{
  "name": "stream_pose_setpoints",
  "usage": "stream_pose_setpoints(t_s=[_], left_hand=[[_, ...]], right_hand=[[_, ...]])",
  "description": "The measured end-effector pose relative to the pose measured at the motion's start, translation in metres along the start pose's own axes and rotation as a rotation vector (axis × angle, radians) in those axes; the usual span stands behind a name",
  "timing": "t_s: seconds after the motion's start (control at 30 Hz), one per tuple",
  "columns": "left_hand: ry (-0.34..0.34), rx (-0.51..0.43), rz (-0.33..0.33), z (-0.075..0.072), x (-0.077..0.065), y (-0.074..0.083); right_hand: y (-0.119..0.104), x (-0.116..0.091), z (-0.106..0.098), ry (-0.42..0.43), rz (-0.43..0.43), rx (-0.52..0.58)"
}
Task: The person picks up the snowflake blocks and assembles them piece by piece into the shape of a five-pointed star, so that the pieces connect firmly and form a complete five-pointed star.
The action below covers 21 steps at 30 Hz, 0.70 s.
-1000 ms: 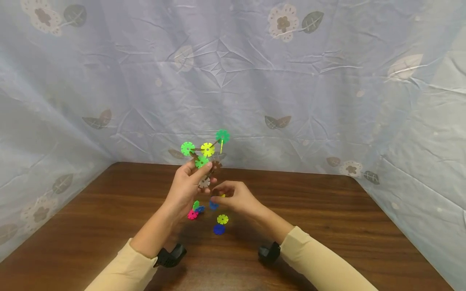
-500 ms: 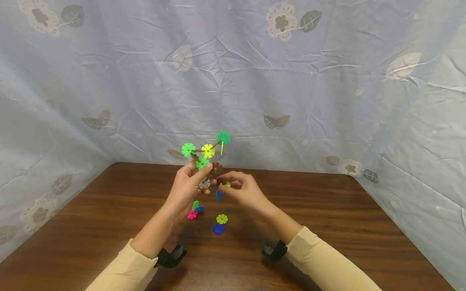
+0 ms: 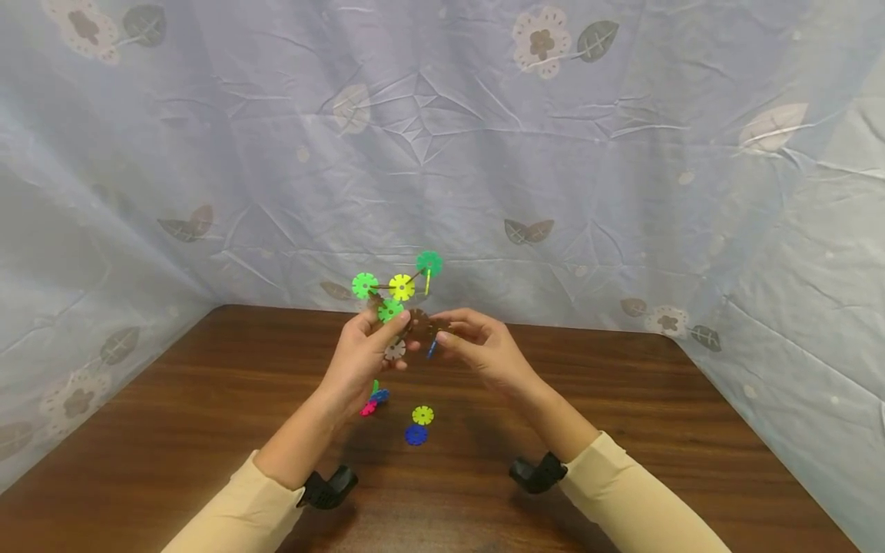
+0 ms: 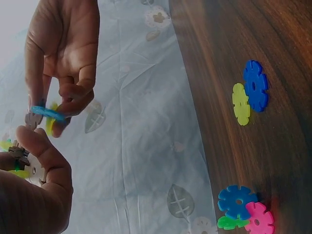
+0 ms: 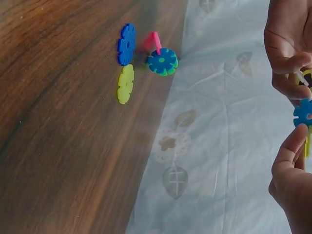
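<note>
My left hand (image 3: 356,357) grips a branching chain of notched plastic snowflake discs between thumb and fingers. A green disc (image 3: 365,286), a yellow disc (image 3: 402,287) and a teal disc (image 3: 429,263) stand out at its top. Lower down, a white disc (image 3: 395,350) and a brown disc (image 3: 417,321) show near the fingers. My right hand (image 3: 484,349), close beside it on the right, pinches a blue disc (image 5: 303,113) with a yellow disc (image 4: 51,119) crossing it. In the left wrist view the blue disc overlaps a brownish disc (image 4: 33,119) between the hands.
On the brown table (image 3: 588,430) lie a yellow disc (image 3: 423,415) and a dark blue disc (image 3: 416,435) side by side. Left of them sits a small cluster of a blue disc (image 3: 379,395), a pink disc (image 3: 369,408) and a green disc (image 3: 376,385). A patterned curtain (image 3: 442,153) hangs behind.
My right hand has risen and shifted right with the blue disc, which now appears edge-on beside the brown disc. My left hand stays nearly still. The pink disc on the table looks more tilted.
</note>
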<state>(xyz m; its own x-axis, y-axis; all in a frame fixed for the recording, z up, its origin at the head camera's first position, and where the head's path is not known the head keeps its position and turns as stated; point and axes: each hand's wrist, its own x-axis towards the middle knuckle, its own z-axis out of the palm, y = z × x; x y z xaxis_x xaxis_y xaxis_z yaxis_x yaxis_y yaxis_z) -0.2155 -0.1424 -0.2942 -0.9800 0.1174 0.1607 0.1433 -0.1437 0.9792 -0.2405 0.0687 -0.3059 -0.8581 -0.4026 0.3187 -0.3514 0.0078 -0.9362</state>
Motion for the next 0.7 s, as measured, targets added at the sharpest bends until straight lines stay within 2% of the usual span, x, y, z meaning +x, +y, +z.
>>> stream_pose_setpoints(t_s=[0.23,0.43,0.53,0.7], left_hand=[[0.0,-0.003,-0.001,0.0017,-0.0001,-0.0006],[-0.007,-0.011,0.003,0.0027,-0.001,-0.001],[-0.01,-0.01,0.008,0.0036,-0.0014,-0.0012],[-0.013,0.003,0.015,0.0054,-0.0019,-0.0019]], right_hand=[[0.0008,-0.0043,-0.0007,-0.012,-0.058,-0.074],[0.0035,-0.0047,0.0023,-0.008,-0.213,-0.202],[0.0029,-0.0054,0.0049,0.03,-0.304,-0.282],[0.0034,-0.0071,0.0076,0.146,-0.446,-0.467]])
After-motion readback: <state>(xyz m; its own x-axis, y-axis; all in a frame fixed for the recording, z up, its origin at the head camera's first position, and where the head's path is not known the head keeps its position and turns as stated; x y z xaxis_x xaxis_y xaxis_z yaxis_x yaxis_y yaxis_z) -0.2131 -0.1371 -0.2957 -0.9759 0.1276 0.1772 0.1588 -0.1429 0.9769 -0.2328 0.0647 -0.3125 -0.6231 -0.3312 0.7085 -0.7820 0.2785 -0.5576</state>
